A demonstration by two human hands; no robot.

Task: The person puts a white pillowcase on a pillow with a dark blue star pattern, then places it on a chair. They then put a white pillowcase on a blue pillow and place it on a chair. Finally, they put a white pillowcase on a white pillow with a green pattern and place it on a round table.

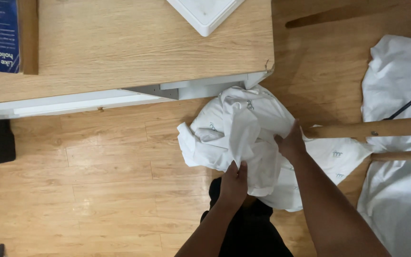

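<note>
White garment [236, 128] — bunched, gripped by left hand [234, 183], right hand [291, 143]; fingers half-buried.

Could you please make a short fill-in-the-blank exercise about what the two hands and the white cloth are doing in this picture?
1. Both hands grip a crumpled cloth whose colour is ____.
2. The left hand holds the cloth's lower edge, while the right hand grips it nearer to a round ____ pole.
3. The floor under the cloth is made of ____ planks.
4. Above the cloth stands a table with a wooden top and a ____ frame.

Missing words: white; wooden; wooden; white
</note>
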